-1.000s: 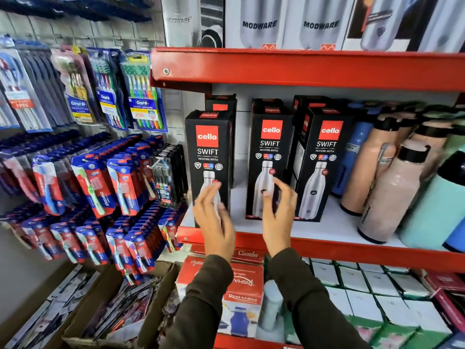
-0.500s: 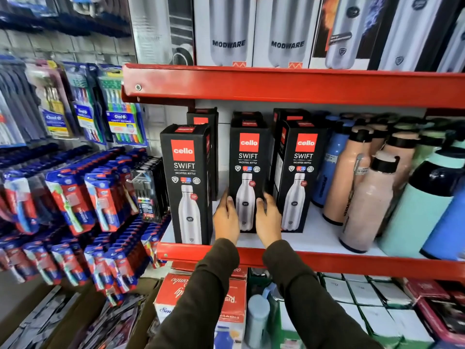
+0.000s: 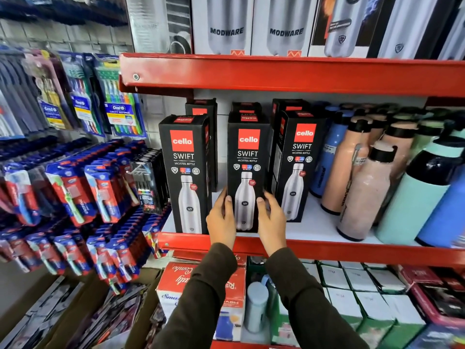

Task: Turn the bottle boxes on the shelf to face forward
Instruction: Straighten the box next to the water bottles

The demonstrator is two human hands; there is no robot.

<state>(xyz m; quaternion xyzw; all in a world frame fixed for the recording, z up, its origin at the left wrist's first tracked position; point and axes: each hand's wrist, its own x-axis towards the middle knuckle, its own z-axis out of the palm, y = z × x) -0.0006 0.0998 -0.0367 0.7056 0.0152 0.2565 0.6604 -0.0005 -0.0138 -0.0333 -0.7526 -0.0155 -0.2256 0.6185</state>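
Three black Cello Swift bottle boxes stand in the front row of the red shelf. The left box faces forward at the shelf's left end. The middle box also shows its front, and I grip its lower part from both sides: my left hand on its left edge, my right hand on its right edge. The right box stands slightly turned, with its left side panel showing. More black boxes stand behind in a second row, mostly hidden.
Loose bottles in pink, blue and mint crowd the shelf's right half. Toothbrush packs hang to the left. Modware boxes stand on the shelf above. Cartons and white boxes lie below.
My hands left the left box and moved to the middle box, closing on its two sides. The middle box now stands nearer the shelf's front edge.
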